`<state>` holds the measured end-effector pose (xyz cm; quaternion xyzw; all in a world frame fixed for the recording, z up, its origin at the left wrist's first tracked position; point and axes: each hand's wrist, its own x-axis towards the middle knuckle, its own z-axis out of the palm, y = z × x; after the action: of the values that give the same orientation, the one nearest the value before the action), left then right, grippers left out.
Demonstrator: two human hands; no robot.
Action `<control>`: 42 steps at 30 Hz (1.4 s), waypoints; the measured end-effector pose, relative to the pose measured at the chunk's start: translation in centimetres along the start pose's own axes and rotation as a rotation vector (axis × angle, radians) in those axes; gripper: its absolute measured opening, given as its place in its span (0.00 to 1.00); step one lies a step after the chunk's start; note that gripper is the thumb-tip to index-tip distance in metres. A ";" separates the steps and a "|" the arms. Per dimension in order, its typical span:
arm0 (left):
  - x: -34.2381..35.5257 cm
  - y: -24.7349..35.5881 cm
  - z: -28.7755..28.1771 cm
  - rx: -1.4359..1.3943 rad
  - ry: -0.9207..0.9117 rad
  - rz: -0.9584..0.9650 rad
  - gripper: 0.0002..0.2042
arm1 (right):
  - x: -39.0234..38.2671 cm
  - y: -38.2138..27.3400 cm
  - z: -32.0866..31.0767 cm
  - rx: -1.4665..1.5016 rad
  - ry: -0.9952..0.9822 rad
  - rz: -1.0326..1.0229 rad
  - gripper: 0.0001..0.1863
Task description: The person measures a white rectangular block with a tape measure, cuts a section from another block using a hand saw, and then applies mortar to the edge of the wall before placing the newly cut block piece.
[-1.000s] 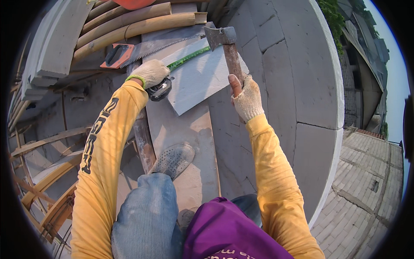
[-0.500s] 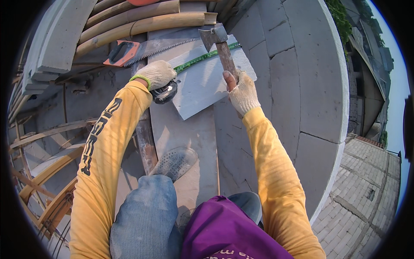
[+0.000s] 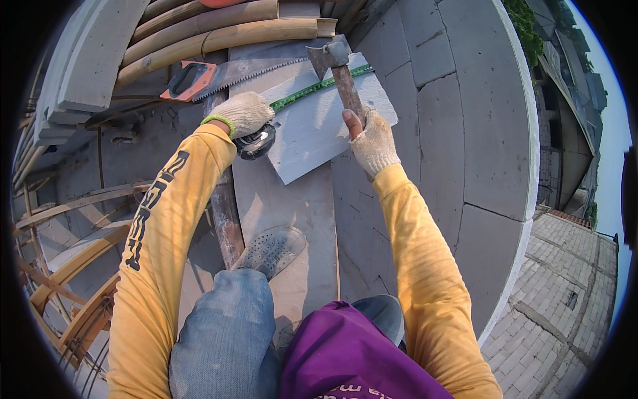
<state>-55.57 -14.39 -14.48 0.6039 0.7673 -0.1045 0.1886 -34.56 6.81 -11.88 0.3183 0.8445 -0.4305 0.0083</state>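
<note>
My left hand (image 3: 244,114), in a pale knit glove, is closed round a black tape measure (image 3: 256,142). Its green blade (image 3: 299,95) runs out across a light grey block (image 3: 312,136) to the block's far right edge. In my right hand (image 3: 374,142), gloved with the thumb tip bare, is the wooden handle of a hatchet (image 3: 347,86). The metal head of the hatchet points away from me, above the block's far part and the blade. The block lies at a slant on a plank (image 3: 286,206).
A hand saw (image 3: 189,81) with an orange and black handle lies beyond my left hand. Bamboo poles (image 3: 232,33) and stacked blocks (image 3: 90,73) stand at the far left. A block wall (image 3: 438,133) rises on the right. My shoe (image 3: 274,251) rests on the plank.
Almost nothing differs. The view has shifted very slightly, while both hands keep their holds on the tape measure and the hatchet.
</note>
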 end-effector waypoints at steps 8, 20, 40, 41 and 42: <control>0.3 0.1 0.4 0.007 -0.019 -0.004 0.10 | 0.0 -1.7 0.5 -0.069 0.036 0.005 0.28; -2.4 4.9 -1.1 -0.673 0.182 -0.397 0.21 | -6.7 -0.8 -3.1 0.114 0.204 -0.189 0.27; -14.3 3.7 10.8 -0.949 0.509 -1.219 0.32 | -21.8 1.5 -0.6 -0.542 -0.229 -0.353 0.24; -14.3 2.8 11.1 -0.972 0.546 -1.240 0.32 | -21.0 1.1 0.8 -0.555 -0.248 -0.389 0.24; -13.7 2.3 11.0 -1.005 0.580 -1.252 0.32 | -20.2 1.4 2.3 -0.577 -0.267 -0.416 0.24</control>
<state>-48.80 -30.23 -18.64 -0.0841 0.9329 0.3220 0.1376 -18.26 -5.00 -8.55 0.0657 0.9691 -0.2052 0.1200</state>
